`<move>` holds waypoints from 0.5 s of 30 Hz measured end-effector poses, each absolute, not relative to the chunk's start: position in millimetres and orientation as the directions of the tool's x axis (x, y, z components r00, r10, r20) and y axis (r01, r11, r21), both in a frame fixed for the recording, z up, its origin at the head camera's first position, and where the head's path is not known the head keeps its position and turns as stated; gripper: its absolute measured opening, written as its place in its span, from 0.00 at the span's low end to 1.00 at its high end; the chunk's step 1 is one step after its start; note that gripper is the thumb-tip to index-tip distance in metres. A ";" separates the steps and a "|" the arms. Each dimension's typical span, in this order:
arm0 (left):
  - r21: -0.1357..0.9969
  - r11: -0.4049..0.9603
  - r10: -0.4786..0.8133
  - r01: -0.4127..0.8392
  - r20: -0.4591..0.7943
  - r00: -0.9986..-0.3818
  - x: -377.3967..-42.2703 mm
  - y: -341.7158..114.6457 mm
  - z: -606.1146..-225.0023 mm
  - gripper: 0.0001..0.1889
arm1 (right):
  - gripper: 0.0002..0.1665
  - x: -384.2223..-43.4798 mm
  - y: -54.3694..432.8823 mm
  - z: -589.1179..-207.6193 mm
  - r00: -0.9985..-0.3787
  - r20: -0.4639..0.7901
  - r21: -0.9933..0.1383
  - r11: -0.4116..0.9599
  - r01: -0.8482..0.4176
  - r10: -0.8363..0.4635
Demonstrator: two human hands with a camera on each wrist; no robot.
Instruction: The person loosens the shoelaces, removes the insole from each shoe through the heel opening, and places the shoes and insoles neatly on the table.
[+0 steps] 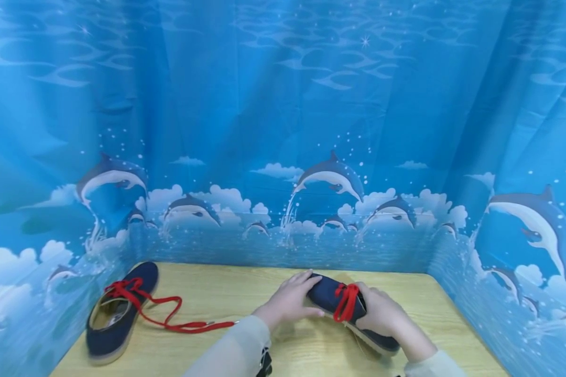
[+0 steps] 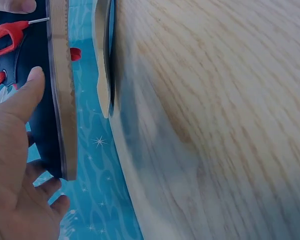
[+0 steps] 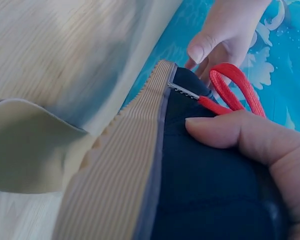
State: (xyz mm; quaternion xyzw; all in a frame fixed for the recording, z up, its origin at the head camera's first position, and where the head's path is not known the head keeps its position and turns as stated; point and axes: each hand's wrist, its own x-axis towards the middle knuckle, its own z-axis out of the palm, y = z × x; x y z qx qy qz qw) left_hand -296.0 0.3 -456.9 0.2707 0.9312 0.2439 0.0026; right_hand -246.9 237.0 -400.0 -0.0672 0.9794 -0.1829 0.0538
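A navy shoe (image 1: 327, 293) with a tan ribbed sole (image 3: 115, 165) is tilted on its side above the wooden table. My right hand (image 1: 382, 312) grips it round the heel half, thumb pressed on the navy upper (image 3: 205, 185). The red lace (image 1: 346, 303) is drawn together over the opening; a loop and a metal lace tip (image 3: 182, 91) show in the right wrist view. At the toe, my left hand (image 1: 290, 296) has its fingers spread and its thumb apart from them, the fingertips by the toe's end. A matching shoe (image 1: 113, 335) stands at the left.
From the left shoe a long red lace (image 1: 170, 327) trails across the wooden table (image 1: 207, 293). A beige curved piece with a dark edge (image 3: 30, 145) lies near the held shoe; its kind is unclear. Blue dolphin-print curtains (image 1: 283, 131) enclose the table's back and sides.
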 end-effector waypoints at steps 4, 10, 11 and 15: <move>0.445 0.735 0.515 0.511 0.122 -0.848 -297.0 1.8 -457.0 0.46 | 0.53 -245.9 232.8 -399.1 -0.981 -0.076 -0.353 0.925 -0.142 -0.179; 0.440 0.730 0.528 0.523 0.122 -0.840 -299.7 -1.0 -459.3 0.46 | 0.53 -246.5 228.2 -399.0 -0.973 -0.066 -0.356 0.916 -0.186 -0.223; 0.440 0.729 0.531 0.525 0.121 -0.839 -300.2 -2.1 -459.5 0.46 | 0.53 -246.9 227.8 -399.3 -0.970 -0.065 -0.362 0.912 -0.194 -0.232; 0.437 0.716 0.554 0.544 0.118 -0.824 -301.8 -7.4 -460.1 0.47 | 0.51 -248.2 226.8 -399.5 -0.959 -0.070 -0.381 0.896 -0.230 -0.275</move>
